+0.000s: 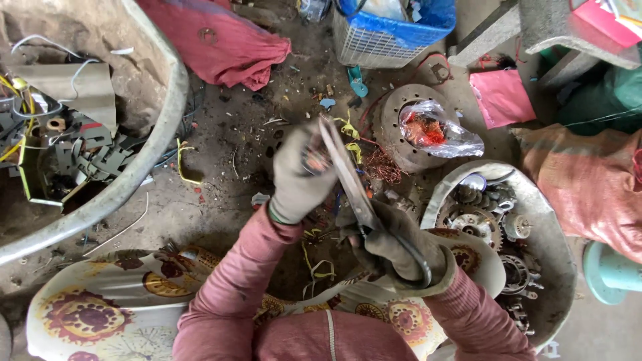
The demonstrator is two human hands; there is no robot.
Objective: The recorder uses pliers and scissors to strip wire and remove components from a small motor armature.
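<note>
the left hand point(299, 175), in a grey glove, is clamped on a small coil point(314, 160), a dark round piece with coppery, reddish windings showing between the fingers, held up over the dirt floor point(214, 194). the right hand point(394, 244), gloved too, is closed round the handles of big shears point(348, 175); their long grey blades are nearly together and reach up to the coil, touching it at its right side. just right of the blades lies a tangle of copper wire point(382, 166) beside a rusty disc point(401, 127) carrying a clear bag point(438, 130) of orange wire. a grey pan point(555, 227) of gears and motor parts sits to the right, a big basin point(160, 113) of scrap metal to the left.
</note>
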